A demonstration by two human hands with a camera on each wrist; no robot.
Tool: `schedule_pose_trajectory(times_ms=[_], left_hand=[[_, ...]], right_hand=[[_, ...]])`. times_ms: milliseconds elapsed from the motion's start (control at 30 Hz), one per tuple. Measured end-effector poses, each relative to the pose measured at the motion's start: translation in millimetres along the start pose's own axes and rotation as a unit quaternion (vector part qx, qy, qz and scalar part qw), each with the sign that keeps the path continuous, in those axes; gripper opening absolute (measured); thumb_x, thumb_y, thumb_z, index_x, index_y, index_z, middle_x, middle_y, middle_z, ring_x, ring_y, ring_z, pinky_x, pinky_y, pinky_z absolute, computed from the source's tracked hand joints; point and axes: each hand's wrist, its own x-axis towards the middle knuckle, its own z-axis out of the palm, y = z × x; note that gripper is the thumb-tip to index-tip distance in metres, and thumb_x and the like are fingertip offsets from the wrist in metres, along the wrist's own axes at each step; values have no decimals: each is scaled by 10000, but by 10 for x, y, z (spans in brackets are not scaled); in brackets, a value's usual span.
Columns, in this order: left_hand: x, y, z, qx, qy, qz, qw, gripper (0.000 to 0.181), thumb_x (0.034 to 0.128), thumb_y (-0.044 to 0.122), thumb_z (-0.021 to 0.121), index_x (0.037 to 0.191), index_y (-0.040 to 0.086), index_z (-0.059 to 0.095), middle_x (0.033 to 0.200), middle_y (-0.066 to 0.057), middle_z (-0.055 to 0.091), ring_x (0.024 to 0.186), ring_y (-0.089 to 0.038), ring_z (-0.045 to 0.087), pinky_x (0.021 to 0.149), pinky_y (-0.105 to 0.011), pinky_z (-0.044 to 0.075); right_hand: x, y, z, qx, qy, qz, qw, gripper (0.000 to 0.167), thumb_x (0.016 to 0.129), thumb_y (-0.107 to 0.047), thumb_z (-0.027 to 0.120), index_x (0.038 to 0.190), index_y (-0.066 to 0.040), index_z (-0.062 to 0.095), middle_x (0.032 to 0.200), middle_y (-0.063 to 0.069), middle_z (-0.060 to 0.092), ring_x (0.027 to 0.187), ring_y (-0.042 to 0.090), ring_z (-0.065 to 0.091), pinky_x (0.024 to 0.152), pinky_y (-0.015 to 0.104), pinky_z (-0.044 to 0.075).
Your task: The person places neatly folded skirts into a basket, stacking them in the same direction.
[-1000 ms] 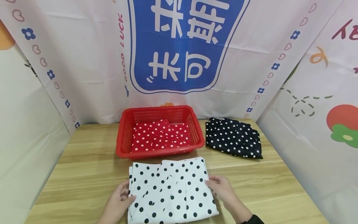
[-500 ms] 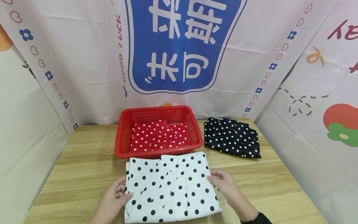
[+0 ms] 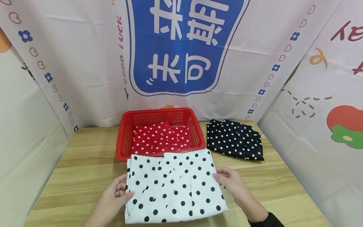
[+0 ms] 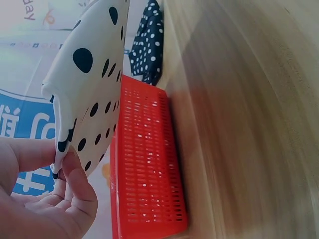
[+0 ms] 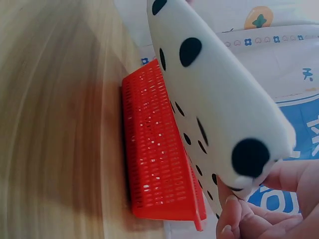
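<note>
A folded white cloth with black polka dots (image 3: pixel 173 189) is held by its two sides, raised off the table. My left hand (image 3: pixel 112 198) pinches its left edge, thumb on top and fingers beneath. At the opposite edge, my right hand (image 3: pixel 233 186) grips it the same way. Both wrist views show the cloth's underside sloping above the wood, with the red basket (image 4: pixel 147 164) beyond. From the head view, the cloth's far edge covers part of the basket's front rim. Inside that basket lies a folded red cloth with white dots (image 3: pixel 158 138).
A folded black cloth with white dots (image 3: pixel 235 140) lies to the right of the basket, near the table's back right corner. The wooden table (image 3: pixel 76 176) meets a printed white curtain (image 3: pixel 93 63) at the back. Light-coloured walls stand on both sides.
Both hands have carried the white cloth forward, toward the basket, and its far edge now overlaps the basket's front in the head view. The basket, red cloth and black cloth have stayed put.
</note>
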Motion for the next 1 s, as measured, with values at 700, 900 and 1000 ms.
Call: schedule_pose_trajectory(times_ms=[700,900,1000], left_hand=[[226,255,-137,203,44,507,9985,613,882,-4,666,1396,-128,355,958,-134,618,764,-183,530,608,-214,467],[324,308,-164,274,44,573,9980,615,887,0,663,1393,-143,345,946,-143,625,741,-189,537,590,-217,462],[363,305,-173,344,50,616,9975,620,889,2,661,1392,-156,335,928,-141,624,720,-188,526,569,-223,445]], right_hand=[[292,-315,-40,-112,-177,-365,9991,295,894,-137,651,1110,64,651,816,48,693,711,167,591,633,281,437],[418,-376,-8,-84,-188,-277,9994,276,905,-121,635,1117,55,652,840,67,689,727,168,589,670,298,444],[464,-391,25,-50,-216,-262,9994,282,911,-121,630,1132,53,647,882,84,692,748,172,591,703,311,452]])
